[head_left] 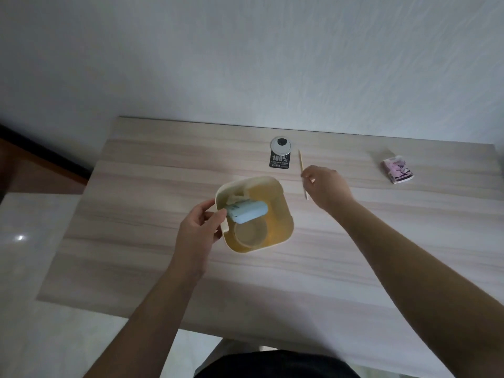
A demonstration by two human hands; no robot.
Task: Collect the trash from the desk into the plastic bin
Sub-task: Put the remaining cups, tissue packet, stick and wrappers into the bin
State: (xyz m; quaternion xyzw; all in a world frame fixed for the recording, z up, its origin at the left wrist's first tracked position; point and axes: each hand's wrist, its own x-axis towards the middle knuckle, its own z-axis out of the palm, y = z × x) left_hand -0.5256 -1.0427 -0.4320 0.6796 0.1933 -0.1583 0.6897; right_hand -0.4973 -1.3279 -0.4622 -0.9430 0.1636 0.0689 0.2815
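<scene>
A cream plastic bin (pixel 286 214) with a yellowish inside stands on the wooden desk (pixel 381 241). My left hand (pixel 199 230) grips the bin's left rim, thumb over the edge. Inside the bin lie a light blue packet (pixel 248 212), a crumpled white scrap (pixel 237 199) and a round clear lid or cup (pixel 249 234). To the right of the bin, my right hand (pixel 326 186) pinches a thin wooden stick (pixel 300 163), which stands tilted above the desk. A pink-and-white packet (pixel 398 169) lies at the far right.
A black card printed "100%" (pixel 279 160) lies just in front of a round grey cable grommet (pixel 281 144) near the desk's back edge. A white wall rises behind the desk. Pale floor tiles show to the left.
</scene>
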